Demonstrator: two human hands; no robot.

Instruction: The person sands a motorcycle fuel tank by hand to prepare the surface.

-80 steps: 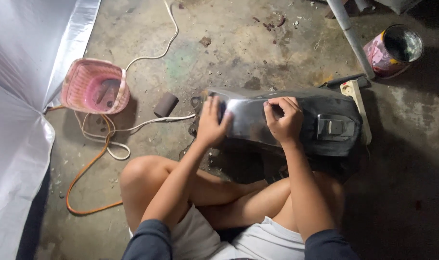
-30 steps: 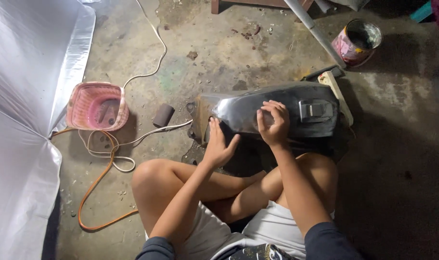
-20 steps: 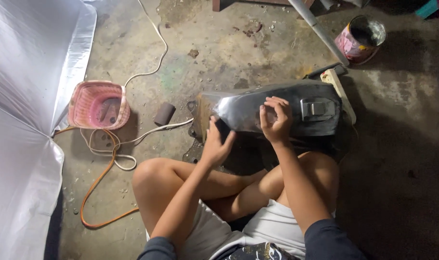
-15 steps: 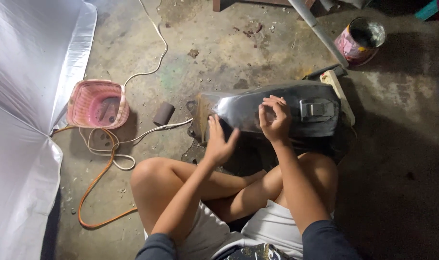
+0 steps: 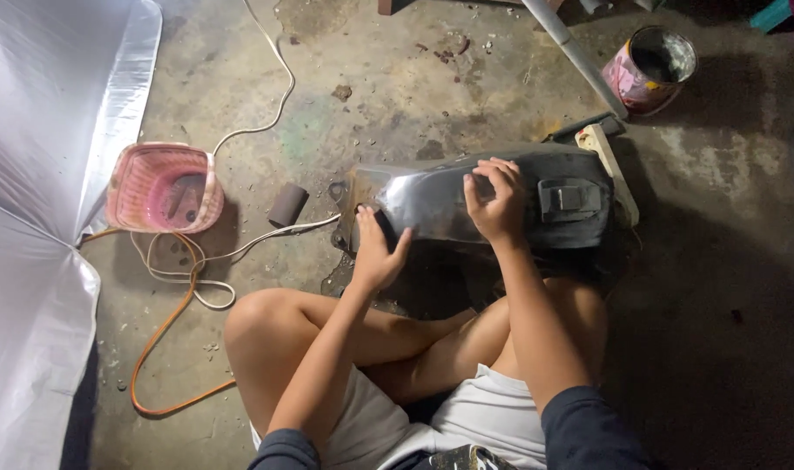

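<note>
Pink basket [image 5: 164,187], orange cord [image 5: 166,335], paint can [image 5: 649,70], silver sheet [image 5: 40,174]

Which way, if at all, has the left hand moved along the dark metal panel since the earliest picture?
Yes. The left hand has slid down off the top of the dark metal panel to its near lower-left edge, while the right hand is on top.

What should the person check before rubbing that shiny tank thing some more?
1. Left hand steadying the near end of the metal tank: ok.
2. Right hand flat on top of the tank: ok.
3. Tank resting on the floor, wood strip at its far end: ok.
4. Cords away from the legs: ok.
5. Paint can upright, away from the arms: ok.
6. Something held under the right hand: cannot tell.
</note>
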